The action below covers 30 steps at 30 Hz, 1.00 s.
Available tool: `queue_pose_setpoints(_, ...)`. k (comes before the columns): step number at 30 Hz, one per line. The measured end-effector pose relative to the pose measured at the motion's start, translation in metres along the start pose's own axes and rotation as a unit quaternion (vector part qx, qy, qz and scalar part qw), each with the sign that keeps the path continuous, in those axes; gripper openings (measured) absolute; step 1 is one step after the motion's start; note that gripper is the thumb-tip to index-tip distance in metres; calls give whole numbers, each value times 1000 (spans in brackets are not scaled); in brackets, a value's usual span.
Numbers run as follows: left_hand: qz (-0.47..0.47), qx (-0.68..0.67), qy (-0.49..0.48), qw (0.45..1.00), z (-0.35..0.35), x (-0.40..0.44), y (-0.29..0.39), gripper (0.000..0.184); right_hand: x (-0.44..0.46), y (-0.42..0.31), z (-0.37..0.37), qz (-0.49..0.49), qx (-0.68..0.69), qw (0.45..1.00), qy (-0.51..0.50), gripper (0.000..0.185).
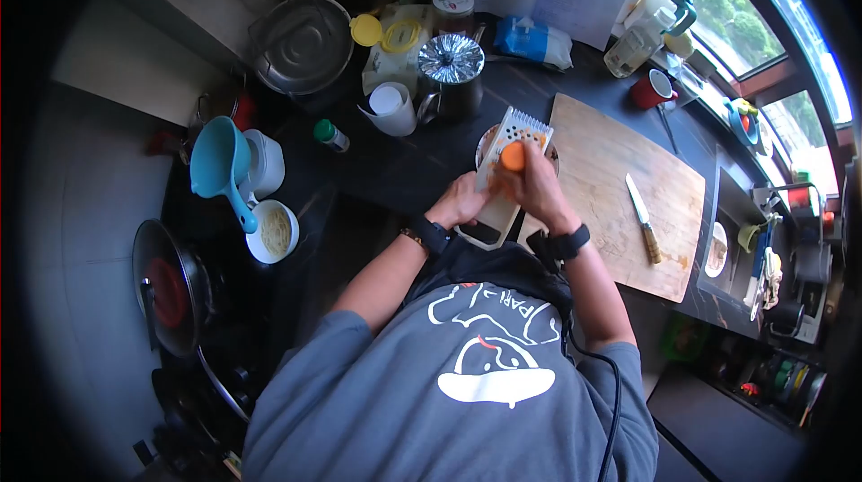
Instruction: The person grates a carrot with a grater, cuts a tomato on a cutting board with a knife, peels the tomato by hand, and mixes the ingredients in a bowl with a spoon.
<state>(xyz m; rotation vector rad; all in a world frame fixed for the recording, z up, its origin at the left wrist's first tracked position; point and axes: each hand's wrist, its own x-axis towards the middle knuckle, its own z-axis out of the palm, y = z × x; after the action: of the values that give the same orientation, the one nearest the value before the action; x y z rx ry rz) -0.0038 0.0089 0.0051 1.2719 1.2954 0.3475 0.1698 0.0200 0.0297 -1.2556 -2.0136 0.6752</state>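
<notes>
A flat white grater (495,168) slants over a patterned bowl (554,161), its handle end close to my body. My left hand (461,198) is closed on the grater's left edge. In my right hand (537,184) is a carrot (513,156), its orange cut end showing against the holed face of the grater. Orange shreds cling around the holes. Most of the bowl is hidden under the grater, so its contents cannot be made out.
Right of the bowl lies a wooden cutting board (593,136) with a knife (641,212) on it. A metal pot with a foil cover (451,60) and a green-capped jar (332,135) stand beyond. At left are a blue strainer (220,159) and a white bowl (260,244).
</notes>
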Motion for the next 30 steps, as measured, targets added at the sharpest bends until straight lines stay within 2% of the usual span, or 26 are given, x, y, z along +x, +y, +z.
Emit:
queue_pose_setpoints(2, 4, -10, 21, 1000, -1, 1, 0, 50, 11, 4, 0, 65, 40, 997, 3, 45)
queue_pose_setpoints(6, -10, -19, 26, 999, -6, 3, 0, 49, 10, -7, 5, 60, 38, 997, 24, 46)
queue_pose_setpoints(9, 8, -18, 27, 999, 0, -2, -2, 49, 0, -6, 5, 24, 11, 999, -22, 47)
queue_pose_setpoints(11, -2, -19, 23, 1000, 4, 1, -5, 49, 5, -2, 0, 82, 20, 996, -13, 45)
queue_pose_setpoints(12, 4, -22, 24, 999, 2, 0, 0, 49, 10, 0, -3, 52, 33, 998, 8, 44)
queue_pose_setpoints(15, 12, -19, 45, 999, -2, 1, 1, 46, 17, -6, 1, 63, 29, 998, 0, 44)
queue_pose_setpoints(16, 4, -14, 35, 999, -3, 1, 1, 45, 13, -5, 7, 13, 8, 1000, 26, 46)
queue_pose_setpoints(17, -4, -10, 25, 1000, -4, 1, 0, 44, 6, -6, 8, 11, 8, 1000, 26, 46)
queue_pose_setpoints(19, 9, -10, 36, 999, 2, -4, -2, 43, -4, -19, 5, 2, -12, 999, -46, 47)
queue_pose_setpoints(21, 22, -15, 41, 999, 7, -6, -1, 42, -2, -7, 3, -2, -13, 999, -37, 47)
queue_pose_setpoints(24, 8, -11, 16, 1000, 4, -3, 2, 41, 20, 0, -6, 97, 23, 995, 17, 43)
queue_pose_setpoints(27, 5, -20, 34, 999, 3, -3, 1, 42, 16, -1, -1, 70, 20, 997, 23, 41)
queue_pose_setpoints(28, 20, -21, 33, 999, 3, -6, 3, 42, 10, -5, 1, 90, 55, 994, -12, 41)
queue_pose_setpoints(29, 35, -23, 31, 999, 3, -8, 4, 42, 3, -6, 2, 21, 13, 1000, -11, 41)
queue_pose_setpoints(30, 35, -23, 30, 999, 1, -8, 5, 42, 3, -6, 2, 35, 24, 999, -5, 40)
